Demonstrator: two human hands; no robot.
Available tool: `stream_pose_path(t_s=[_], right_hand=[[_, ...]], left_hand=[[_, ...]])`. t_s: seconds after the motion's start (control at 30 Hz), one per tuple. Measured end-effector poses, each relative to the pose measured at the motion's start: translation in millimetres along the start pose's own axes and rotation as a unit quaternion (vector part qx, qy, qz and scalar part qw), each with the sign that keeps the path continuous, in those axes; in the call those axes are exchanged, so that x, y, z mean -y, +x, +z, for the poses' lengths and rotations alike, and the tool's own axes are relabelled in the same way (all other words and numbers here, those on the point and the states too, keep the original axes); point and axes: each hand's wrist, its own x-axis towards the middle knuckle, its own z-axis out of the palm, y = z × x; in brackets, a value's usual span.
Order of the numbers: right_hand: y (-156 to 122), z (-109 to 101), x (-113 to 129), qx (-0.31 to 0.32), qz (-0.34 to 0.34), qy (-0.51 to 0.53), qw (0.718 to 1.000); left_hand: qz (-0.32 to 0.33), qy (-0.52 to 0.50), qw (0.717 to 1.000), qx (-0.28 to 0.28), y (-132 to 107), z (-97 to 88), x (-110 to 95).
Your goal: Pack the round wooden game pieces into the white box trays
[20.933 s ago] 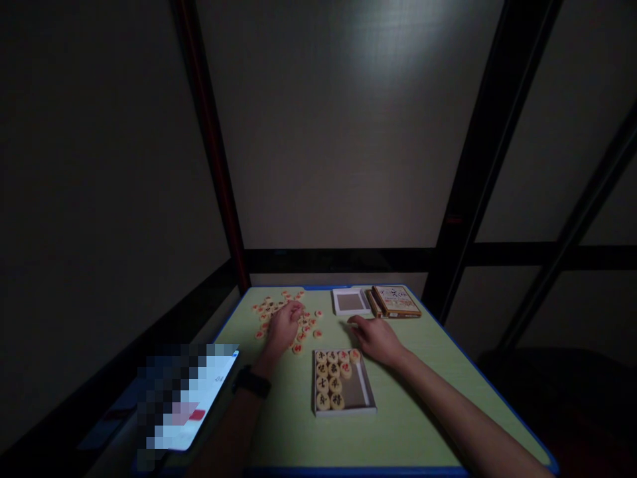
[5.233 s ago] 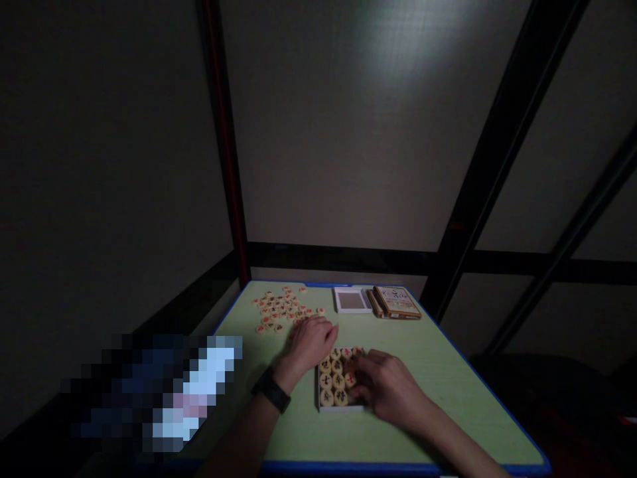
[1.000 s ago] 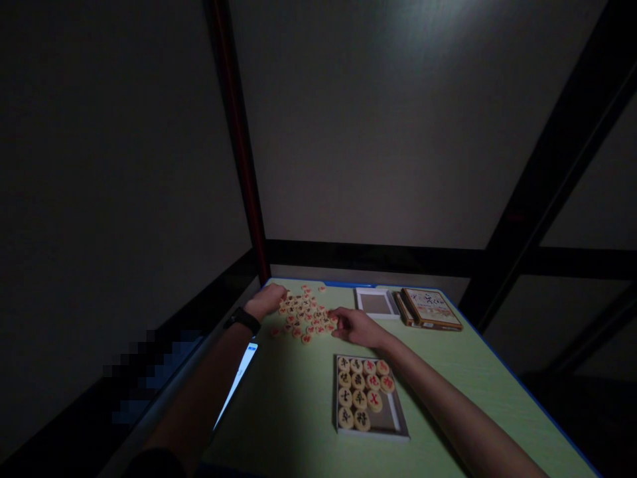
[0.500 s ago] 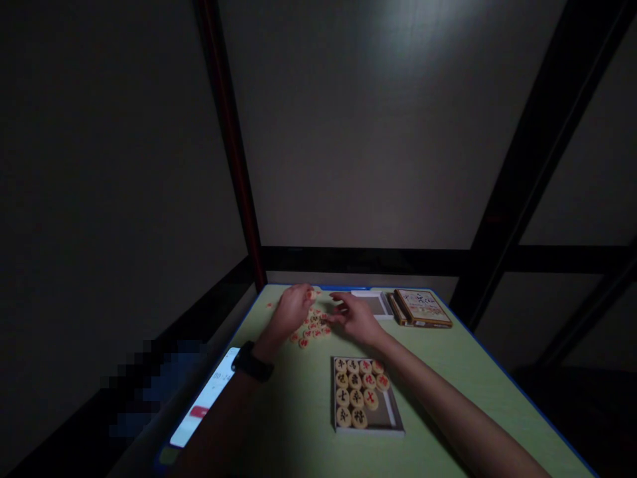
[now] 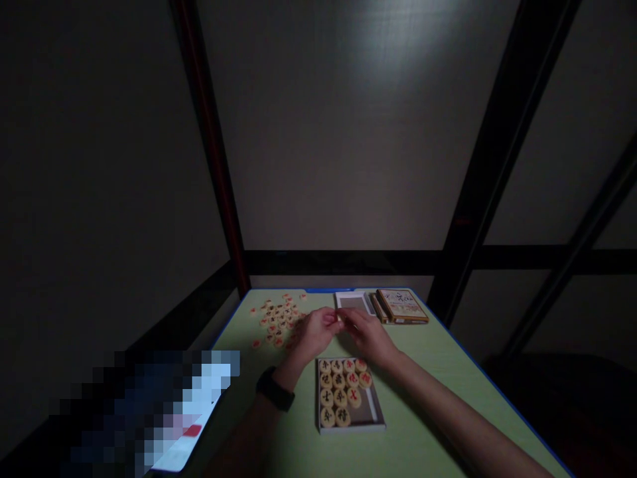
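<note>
My left hand (image 5: 314, 334) and my right hand (image 5: 367, 336) meet fingertip to fingertip above the green table (image 5: 428, 385), just behind a shallow white tray (image 5: 377, 413). Both hands have their fingers curled in a pinch around something small that I cannot make out in the dim light. The tray holds several round pale game pieces (image 5: 340, 388) marked in red and black, laid in rows on its left side. A loose heap of the same pieces (image 5: 277, 318) lies at the table's far left, beside my left hand. A dark watch sits on my left wrist (image 5: 275, 390).
A second white tray (image 5: 351, 302) and a brown printed box (image 5: 401, 306) lie at the table's far edge. A lit phone (image 5: 196, 411) rests at the near left corner. Dark frame posts (image 5: 212, 153) rise behind the table. The room is dim.
Both hands have drawn back from the loose heap and come together just behind the tray. My view has shifted, so the table sits further left in the picture.
</note>
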Motion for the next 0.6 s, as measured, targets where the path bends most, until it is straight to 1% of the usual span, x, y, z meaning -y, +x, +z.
stream_pose_path(t_s=[0.07,0.13,0.23,0.3,0.43,0.5,0.6], right_hand=[[-2,-1,-2,-0.012,0.030,0.017,0.999],[-2,-4,-3,-0.019,0.077,0.045,0.996],[1,-9,-3,-0.004,0.144,0.082,0.986],[4,-11,-4,0.017,0.172,0.100,0.980],[8,-16,1,0.059,0.217,0.123,0.967],[7,-24,10,0.092,0.225,0.138,0.960],[-5,-42,33,0.153,0.218,0.153,0.952]], left_hand=[[-0.006,0.030,0.999,-0.022,-4,1.4,-1],[-0.011,0.060,0.997,-0.047,-7,-0.8,-2],[-0.024,0.107,0.991,-0.077,-8,-8.2,1],[-0.033,0.123,0.988,-0.086,-8,-13.4,5],[-0.043,0.109,0.989,-0.087,-6,-19.0,14],[-0.045,0.122,0.987,-0.097,-6,-19.2,17],[-0.045,0.151,0.983,-0.098,-8,-16.8,18]])
